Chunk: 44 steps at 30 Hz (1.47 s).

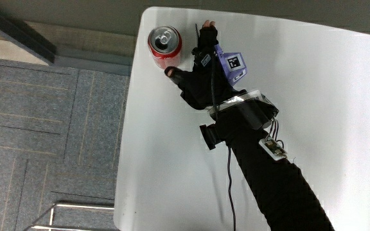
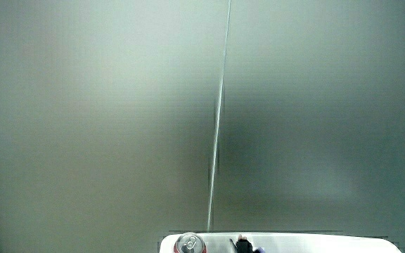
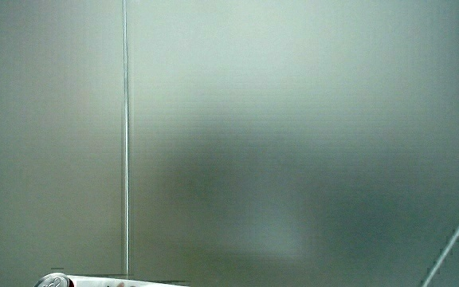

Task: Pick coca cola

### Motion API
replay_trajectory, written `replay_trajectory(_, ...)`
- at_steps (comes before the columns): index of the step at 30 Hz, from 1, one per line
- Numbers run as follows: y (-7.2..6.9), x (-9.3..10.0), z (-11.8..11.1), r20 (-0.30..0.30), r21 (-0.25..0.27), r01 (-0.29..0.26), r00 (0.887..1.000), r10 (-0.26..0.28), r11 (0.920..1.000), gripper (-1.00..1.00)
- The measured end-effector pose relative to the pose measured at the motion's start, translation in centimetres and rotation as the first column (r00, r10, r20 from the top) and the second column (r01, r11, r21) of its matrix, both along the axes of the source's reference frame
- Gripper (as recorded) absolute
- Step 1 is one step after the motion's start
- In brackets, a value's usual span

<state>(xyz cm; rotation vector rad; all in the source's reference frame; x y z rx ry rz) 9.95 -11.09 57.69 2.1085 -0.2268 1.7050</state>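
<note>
**Main view: hand beside coke can, no grasp yet**

Main view has the hand (image 1: 205,72) resting on the white table (image 1: 313,115), just beside the coca cola can (image 1: 164,45). Can stands upright near the table's corner, close to the edge, farther from the person than the wrist. Fingers look loosely spread, thumb tip pointing toward the can's base; nothing pinched. Can't tell if the thumb actually touches the can wall. Patterned cube (image 1: 232,64) sits on the back of the hand, forearm (image 1: 281,186) trails back toward the person.

Both side views are mostly pale wall; only a sliver of table edge with the can top (image 2: 190,244) and fingertips (image 2: 243,244) shows.

Judgement: approach done, closure pending.

Risks:
- 1: can is close to the table edge, so a sideways nudge from the thumb before the fingers wrap could push it off.
- 2: a low contact could tip it.
- 3: a partial wrap on smooth metal could slip on lift.
</note>
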Motion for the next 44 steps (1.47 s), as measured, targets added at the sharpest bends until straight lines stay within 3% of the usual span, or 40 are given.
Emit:
replay_trajectory(1,0.0,0.0,0.0,-0.01,0.001,-0.005,1.0,0.005,1.0,0.0)
replay_trajectory(2,-0.1,0.0,0.2,0.009,0.036,-0.007,1.0,0.007,0.9993,0.0)
replay_trajectory(5,0.1,-0.1,-0.5,-0.03,0.003,-0.014,0.999,0.014,0.9999,0.0)
replay_trajectory(6,0.0,0.0,-0.3,-0.044,0.041,-0.009,0.999,0.011,0.9991,0.0)
replay_trajectory(7,0.0,0.0,-0.2,-0.02,0.054,-0.025,0.999,0.026,0.9982,0.06)
replay_trajectory(9,0.2,0.0,-0.9,-0.022,0.012,-0.054,0.998,0.054,0.9985,0.18)
replay_trajectory(12,0.1,0.0,-0.5,-0.03,0.033,-0.04,0.999,0.041,0.9986,0.35)
replay_trajectory(13,0.2,0.0,-0.4,-0.019,0.011,-0.05,0.999,0.05,0.9987,0.41)
replay_trajectory(14,0.2,0.1,-0.2,-0.01,0.037,-0.052,0.999,0.053,0.9979,0.47)
replay_trajectory(16,0.3,0.2,-0.3,-0.017,0.023,-0.074,0.997,0.074,0.997,0.59)
replay_trajectory(19,0.2,0.3,-0.1,0.003,0.053,-0.091,0.996,0.091,0.9945,0.76)
replay_trajectory(20,0.4,0.3,-0.3,0.006,0.026,-0.098,0.995,0.097,0.9949,0.82)
replay_trajectory(22,0.5,0.4,-0.2,0.0,0.029,-0.11,0.994,0.11,0.9935,0.94)
replay_trajectory(23,0.5,0.4,-0.3,0.033,0.04,-0.121,0.992,0.12,0.9919,1.0)
replay_trajectory(26,0.6,0.7,0.0,0.006,0.031,-0.135,0.991,0.134,0.9904,1.0)
replay_trajectory(27,0.5,0.8,0.2,0.035,0.058,-0.129,0.991,0.127,0.9899,1.0)
replay_trajectory(29,0.7,1.0,-0.3,0.042,0.031,-0.14,0.989,0.139,0.9897,1.0)
replay_trajectory(32,0.7,1.3,-0.7,0.082,0.046,-0.151,0.986,0.146,0.9875,1.0)
replay_trajectory(37,1.1,1.8,-2.6,0.169,0.12,-0.157,0.976,0.136,0.9803,1.0)
replay_trajectory(38,1.2,1.9,-2.9,0.161,0.138,-0.152,0.978,0.129,0.9787,1.0)
replay_trajectory(39,1.4,2.2,-2.9,0.11,0.122,-0.148,0.985,0.135,0.9814,1.0)
replay_trajectory(40,1.7,2.3,-3.2,0.147,0.152,-0.151,0.981,0.129,0.9767,1.0)
replay_trajectory(41,1.8,2.5,-3.1,0.128,0.174,-0.14,0.985,0.119,0.9746,1.0)
replay_trajectory(43,2.4,2.4,-3.7,0.185,0.27,-0.143,0.978,0.095,0.9522,1.0)
replay_trajectory(44,2.7,2.2,-4.1,0.218,0.293,-0.132,0.974,0.068,0.9471,1.0)
